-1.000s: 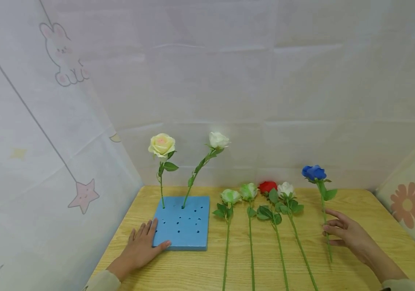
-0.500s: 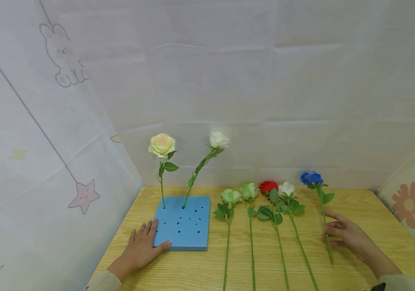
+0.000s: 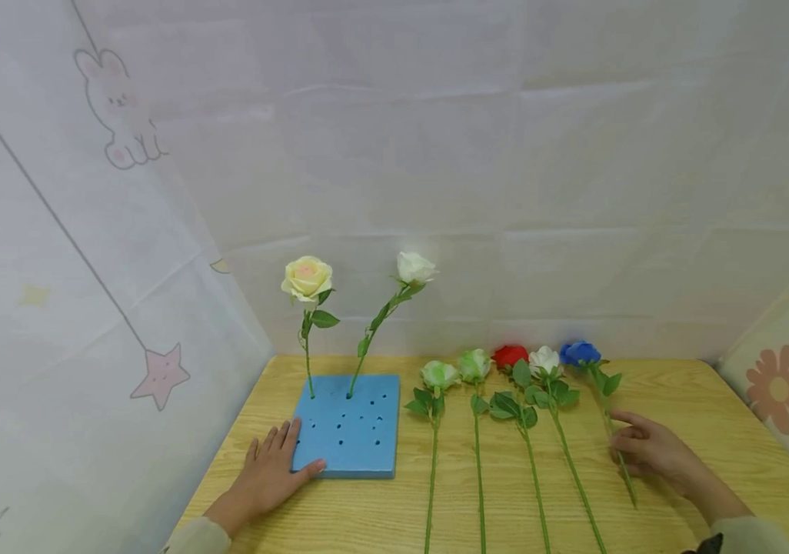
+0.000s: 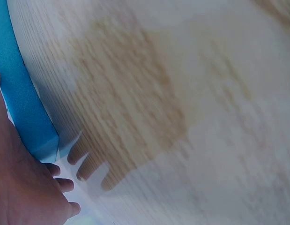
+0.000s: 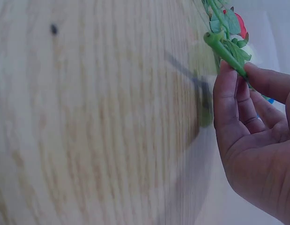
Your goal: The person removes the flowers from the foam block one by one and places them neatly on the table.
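With thumb and fingertips, my right hand (image 3: 657,455) pinches the green stem of a blue rose (image 3: 580,353) low over the right of the table. The right wrist view shows the cut end of that stem (image 5: 223,50) poking out between thumb and fingers. My left hand (image 3: 264,478) lies with fingers spread against the left edge of a blue holed block (image 3: 356,455). A pale yellow rose (image 3: 307,279) stands upright in a back hole of the block. Beside it a white rose (image 3: 415,267) leans right from another hole.
Several roses lie side by side on the wooden table (image 3: 699,400): two pale green roses (image 3: 439,375), a red rose (image 3: 509,355) and a white rose (image 3: 544,361) nearest the blue one. Cloth walls (image 3: 574,192) enclose the table at the back and sides.
The blue rose has come down and tilted left, its bloom now next to the lying white rose. My right hand has lowered slightly with it. The left hand stays in place.
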`<control>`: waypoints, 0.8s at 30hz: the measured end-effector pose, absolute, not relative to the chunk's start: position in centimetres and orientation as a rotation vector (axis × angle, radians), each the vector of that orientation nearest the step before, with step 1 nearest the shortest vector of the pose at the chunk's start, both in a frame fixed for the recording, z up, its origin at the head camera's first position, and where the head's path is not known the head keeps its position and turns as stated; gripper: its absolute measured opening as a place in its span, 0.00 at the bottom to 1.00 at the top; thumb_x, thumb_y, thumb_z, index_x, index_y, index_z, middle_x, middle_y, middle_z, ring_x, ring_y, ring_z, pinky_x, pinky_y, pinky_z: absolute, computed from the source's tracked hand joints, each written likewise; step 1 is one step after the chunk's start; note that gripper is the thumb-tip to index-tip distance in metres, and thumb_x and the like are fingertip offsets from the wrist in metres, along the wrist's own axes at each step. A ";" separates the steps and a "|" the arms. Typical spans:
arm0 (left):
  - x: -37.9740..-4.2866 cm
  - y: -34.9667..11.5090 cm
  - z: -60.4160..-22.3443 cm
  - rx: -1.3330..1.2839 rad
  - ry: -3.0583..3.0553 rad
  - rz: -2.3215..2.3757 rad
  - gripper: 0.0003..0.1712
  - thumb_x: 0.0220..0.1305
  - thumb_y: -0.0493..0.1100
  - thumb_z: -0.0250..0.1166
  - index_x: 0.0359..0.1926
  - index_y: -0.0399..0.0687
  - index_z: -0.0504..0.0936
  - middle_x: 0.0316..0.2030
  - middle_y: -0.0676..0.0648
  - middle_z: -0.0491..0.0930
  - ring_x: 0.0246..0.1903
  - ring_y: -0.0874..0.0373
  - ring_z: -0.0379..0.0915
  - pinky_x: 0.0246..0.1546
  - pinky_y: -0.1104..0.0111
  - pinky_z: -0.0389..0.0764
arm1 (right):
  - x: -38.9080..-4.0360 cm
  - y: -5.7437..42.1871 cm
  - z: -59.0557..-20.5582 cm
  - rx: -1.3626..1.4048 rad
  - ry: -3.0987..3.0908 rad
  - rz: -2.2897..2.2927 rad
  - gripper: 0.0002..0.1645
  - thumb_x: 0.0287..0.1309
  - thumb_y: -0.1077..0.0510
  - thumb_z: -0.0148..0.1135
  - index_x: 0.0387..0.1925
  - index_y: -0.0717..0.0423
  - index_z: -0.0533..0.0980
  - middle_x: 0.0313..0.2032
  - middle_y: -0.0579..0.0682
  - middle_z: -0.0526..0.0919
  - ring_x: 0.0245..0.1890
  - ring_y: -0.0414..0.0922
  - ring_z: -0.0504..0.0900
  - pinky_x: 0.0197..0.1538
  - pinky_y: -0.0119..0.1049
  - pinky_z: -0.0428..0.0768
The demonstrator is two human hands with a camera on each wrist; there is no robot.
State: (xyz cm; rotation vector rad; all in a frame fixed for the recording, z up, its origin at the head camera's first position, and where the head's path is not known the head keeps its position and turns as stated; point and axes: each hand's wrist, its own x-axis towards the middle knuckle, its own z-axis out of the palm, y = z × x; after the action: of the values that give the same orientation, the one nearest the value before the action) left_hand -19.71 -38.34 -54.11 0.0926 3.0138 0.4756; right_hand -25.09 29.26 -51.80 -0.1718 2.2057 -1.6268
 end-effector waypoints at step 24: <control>-19.5 -38.1 -54.2 0.083 3.027 0.469 0.65 0.61 0.84 0.47 0.82 0.46 0.42 0.78 0.34 0.50 0.76 0.30 0.42 0.68 0.28 0.38 | -25.7 28.1 -51.9 0.030 2.389 -1.401 0.46 0.70 0.56 0.63 0.76 0.71 0.51 0.46 0.57 0.79 0.40 0.48 0.80 0.35 0.43 0.84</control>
State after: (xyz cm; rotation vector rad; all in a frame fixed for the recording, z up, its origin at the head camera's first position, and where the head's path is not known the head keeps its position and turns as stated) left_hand -19.54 -38.14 -54.17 0.0834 3.0275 0.4690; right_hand -25.72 28.13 -51.90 0.0299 2.3894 -1.4007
